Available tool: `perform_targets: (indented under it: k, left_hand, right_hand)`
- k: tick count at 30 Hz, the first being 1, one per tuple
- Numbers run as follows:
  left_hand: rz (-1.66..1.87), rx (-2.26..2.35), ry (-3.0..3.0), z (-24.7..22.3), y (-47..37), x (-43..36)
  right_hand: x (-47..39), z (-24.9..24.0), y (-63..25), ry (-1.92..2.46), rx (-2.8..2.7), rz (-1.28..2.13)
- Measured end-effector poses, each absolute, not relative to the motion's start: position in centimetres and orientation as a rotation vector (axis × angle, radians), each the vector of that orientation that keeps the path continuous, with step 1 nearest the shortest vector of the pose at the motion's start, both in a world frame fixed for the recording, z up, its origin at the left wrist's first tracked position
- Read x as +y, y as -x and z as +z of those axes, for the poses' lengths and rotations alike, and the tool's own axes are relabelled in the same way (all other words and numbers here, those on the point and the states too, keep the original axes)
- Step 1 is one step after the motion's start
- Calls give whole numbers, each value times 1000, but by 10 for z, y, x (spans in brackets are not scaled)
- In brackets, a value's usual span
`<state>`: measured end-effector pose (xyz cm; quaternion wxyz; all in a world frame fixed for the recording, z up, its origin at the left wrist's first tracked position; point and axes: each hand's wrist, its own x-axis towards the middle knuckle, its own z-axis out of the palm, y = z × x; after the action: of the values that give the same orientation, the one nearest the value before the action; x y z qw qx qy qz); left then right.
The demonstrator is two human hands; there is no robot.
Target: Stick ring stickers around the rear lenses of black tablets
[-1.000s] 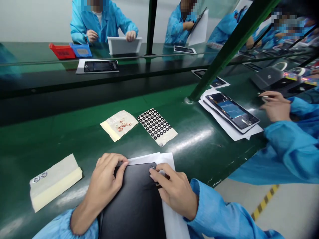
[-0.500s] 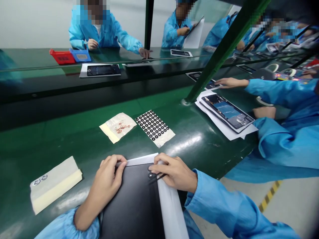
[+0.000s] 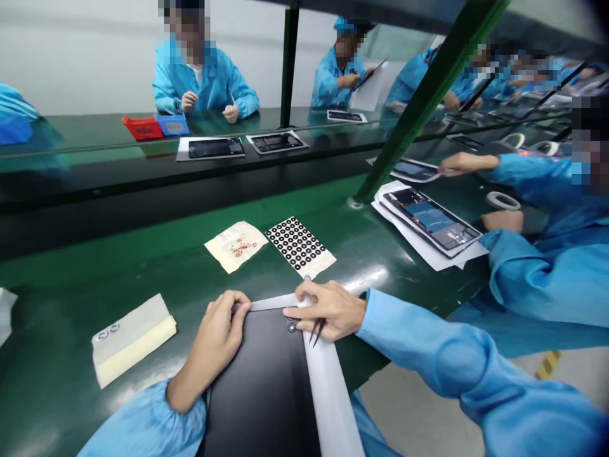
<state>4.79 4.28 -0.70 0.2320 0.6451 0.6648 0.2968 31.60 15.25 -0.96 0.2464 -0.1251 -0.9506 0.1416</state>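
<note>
A black tablet (image 3: pixel 261 387), back side up, lies before me on a white sheet (image 3: pixel 333 393). My left hand (image 3: pixel 216 339) holds its upper left corner, thumb and fingers pinched at the edge. My right hand (image 3: pixel 333 310) is at the upper right corner, its index fingertip touching the back just above a round camera lens (image 3: pixel 292 327). Dark tweezers (image 3: pixel 317 331) are tucked in the right hand's curled fingers, tips pointing down. Beyond the hands lie a sheet of black ring stickers (image 3: pixel 325 261) and a paper with small orange pieces (image 3: pixel 219 252).
Left of me lies a backing paper (image 3: pixel 137 327) with two rings on it. A green post (image 3: pixel 419 108) rises from the bench. At right, an opened tablet (image 3: pixel 431 219) rests on papers beside a co-worker's blue sleeve (image 3: pixel 547 266). Across stand a red bin (image 3: pixel 143 128) and a blue bin (image 3: pixel 172 125).
My right index finger has shifted from the lens to just above it, and the tweezers now point downward. Across the bench, a person's hand has drawn back from a tablet. The view has shifted slightly.
</note>
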Motion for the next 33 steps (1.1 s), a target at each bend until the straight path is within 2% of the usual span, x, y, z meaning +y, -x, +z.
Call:
perform_targets:
  k: [5,9,11,26,33]
  left_hand:
    - [992,1773,-1634,9,-40,37]
    - [1083,1784,-1560,11,-38,36]
    - [1084,1787,-1544,10,-38,36]
    - [1110,1844,-1495,1,-38,35]
    - [1089,1918,-1485,2,-43,37]
  right_hand:
    - [128,2,-318,1006,-1883,912]
    - [110,11,-308,1095,-1612,1641]
    - [101,9,-299,1083,-1443,1826]
    - [91,9,-282,1033,-1270,1831]
    - [91,10,-273,1083,-1416,1666]
